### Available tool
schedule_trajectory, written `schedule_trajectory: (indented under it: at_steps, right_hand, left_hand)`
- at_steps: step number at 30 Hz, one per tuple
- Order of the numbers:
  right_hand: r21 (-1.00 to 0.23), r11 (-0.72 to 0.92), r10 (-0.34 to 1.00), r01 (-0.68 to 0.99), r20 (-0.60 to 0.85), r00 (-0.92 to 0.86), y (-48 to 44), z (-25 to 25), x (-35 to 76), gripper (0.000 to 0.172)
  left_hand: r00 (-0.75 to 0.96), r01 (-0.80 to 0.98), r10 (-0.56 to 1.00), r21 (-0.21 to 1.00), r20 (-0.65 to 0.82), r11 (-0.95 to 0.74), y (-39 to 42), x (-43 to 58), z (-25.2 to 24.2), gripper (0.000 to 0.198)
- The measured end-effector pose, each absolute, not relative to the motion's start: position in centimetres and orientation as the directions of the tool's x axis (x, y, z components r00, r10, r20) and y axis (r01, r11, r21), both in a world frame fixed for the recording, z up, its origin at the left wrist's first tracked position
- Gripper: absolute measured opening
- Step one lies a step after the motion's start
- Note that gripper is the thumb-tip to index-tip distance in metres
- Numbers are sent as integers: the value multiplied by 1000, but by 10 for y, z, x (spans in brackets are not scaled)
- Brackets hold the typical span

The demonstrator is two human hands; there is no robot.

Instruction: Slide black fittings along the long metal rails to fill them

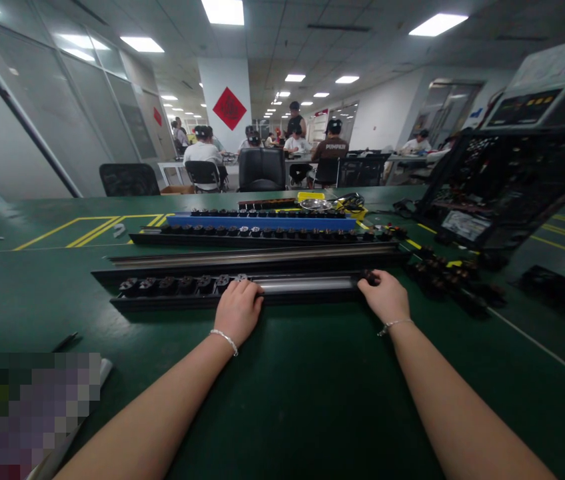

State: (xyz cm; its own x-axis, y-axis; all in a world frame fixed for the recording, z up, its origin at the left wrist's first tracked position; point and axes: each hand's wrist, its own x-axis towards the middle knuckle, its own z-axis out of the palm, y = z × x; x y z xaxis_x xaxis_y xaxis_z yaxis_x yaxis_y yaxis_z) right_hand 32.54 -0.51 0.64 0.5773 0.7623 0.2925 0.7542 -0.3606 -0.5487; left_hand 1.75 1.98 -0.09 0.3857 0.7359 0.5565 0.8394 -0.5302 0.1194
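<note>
A long black rail point(307, 285) lies across the green table in front of me, with a shiny metal channel along its middle. Several small black socket modules point(172, 285) sit in its left part. My left hand point(237, 310) rests on the rail, fingers curled over the last module in that row. My right hand point(385, 295) is at the rail's right end, fingers closed on a small black module point(370, 275). A bracelet is on each wrist.
Behind lie another long rail point(252, 257), a black strip of modules point(262, 233) and a blue strip point(262, 219). Loose black modules point(442, 273) are heaped at the right, beside a black crate point(507, 180). People sit at desks far behind.
</note>
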Motion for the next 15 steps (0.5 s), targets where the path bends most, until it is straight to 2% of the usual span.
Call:
schedule_trajectory:
  at_steps: [8,15]
  right_hand:
    - [-580,-442,727,684,215,652,-5,11,332,41]
    - [-580,-443,713,684,235,661,-7,11,336,41]
  left_hand:
    - [393,842,736,105,551,-529,20,18,-1,7]
    - [389,837,729,114,563,-535,20,18,-2,7]
